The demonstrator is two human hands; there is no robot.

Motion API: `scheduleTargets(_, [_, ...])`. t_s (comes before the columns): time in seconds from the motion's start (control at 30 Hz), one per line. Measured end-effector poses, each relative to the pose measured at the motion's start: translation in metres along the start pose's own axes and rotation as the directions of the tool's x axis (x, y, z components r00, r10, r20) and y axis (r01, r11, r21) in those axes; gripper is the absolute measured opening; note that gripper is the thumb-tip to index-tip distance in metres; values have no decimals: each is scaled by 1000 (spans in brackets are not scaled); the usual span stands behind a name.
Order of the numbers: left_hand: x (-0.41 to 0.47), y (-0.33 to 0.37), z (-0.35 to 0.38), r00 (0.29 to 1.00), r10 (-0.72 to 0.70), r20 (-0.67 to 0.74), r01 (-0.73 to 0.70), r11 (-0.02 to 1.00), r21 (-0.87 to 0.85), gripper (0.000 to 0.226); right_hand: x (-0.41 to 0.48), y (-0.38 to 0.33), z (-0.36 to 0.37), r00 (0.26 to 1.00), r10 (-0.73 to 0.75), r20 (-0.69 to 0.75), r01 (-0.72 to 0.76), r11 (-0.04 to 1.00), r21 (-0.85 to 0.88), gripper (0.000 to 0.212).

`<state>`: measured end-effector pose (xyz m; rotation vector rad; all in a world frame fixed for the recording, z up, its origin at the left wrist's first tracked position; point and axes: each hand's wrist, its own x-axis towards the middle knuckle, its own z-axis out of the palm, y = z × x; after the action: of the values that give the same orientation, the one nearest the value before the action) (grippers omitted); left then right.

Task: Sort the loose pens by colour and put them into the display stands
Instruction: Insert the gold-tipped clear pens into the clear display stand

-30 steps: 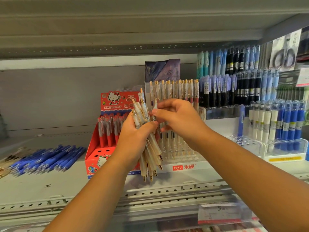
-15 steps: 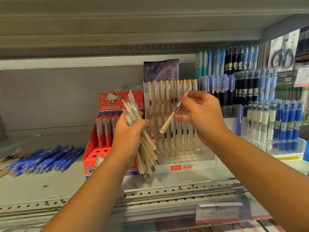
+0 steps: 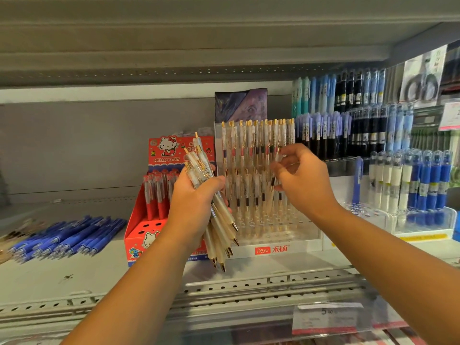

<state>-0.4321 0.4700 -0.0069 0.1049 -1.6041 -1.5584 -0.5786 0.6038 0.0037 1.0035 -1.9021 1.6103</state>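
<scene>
At the shelf front, we find our left hand (image 3: 194,205) clasping a bundle (image 3: 221,220) of pens, tips down, before the red box (image 3: 140,234). Barrels are clear above, pearly cream below, with gold clips and tips. Our right hand (image 3: 305,181) pinches one such pen (image 3: 273,181) upright in front of the filled rows of the clear stand (image 3: 306,246).
</scene>
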Motion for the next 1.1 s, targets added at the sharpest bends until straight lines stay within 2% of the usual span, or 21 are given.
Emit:
scheduleTargets(0.2, [1,-1,-1,1000,7,-15,-7,1000,25,12,0,-1,6,992,-60,108,76,987,-144,20])
scheduleTargets(0.33, [2,-2,-2,1000,8,-8,-8,999,31,12,-1,4,9,979,-26,202,71,974,-217,18])
scheduleTargets(0.6, [0,-2,-1,1000,13,-11,-12,999,31,17,-5,5,3,978,-35,206,105,935,-339,17])
scheduleTargets(0.73, [0,-3,-1,1000,12,-3,-12,1000,1,14,-12,-8,3,976,-188,106,216,881,-420,19])
scheduleTargets(0.77, [0,-3,-1,1000,11,-1,-11,1000,-11,15,-14,-14,5,968,-225,106,249,884,-395,19])
scheduleTargets(0.83, [0,-2,0,1000,11,15,-10,1000,-29,22,-19,-30,10,961,-237,143,264,940,-216,13])
scheduleTargets(0.9, [1,-4,0,999,21,49,-20,999,-35,28,-22,-48,16,961,-151,230,146,988,41,10])
scheduleTargets(0.97, [2,-7,-1,993,57,107,-52,998,-41,30,-22,-64,22,944,-81,321,7,975,223,9])
scheduleTargets(1.1, [2,-6,0,979,99,181,-90,994,-60,42,-22,-77,35,926,6,377,-111,960,258,20])
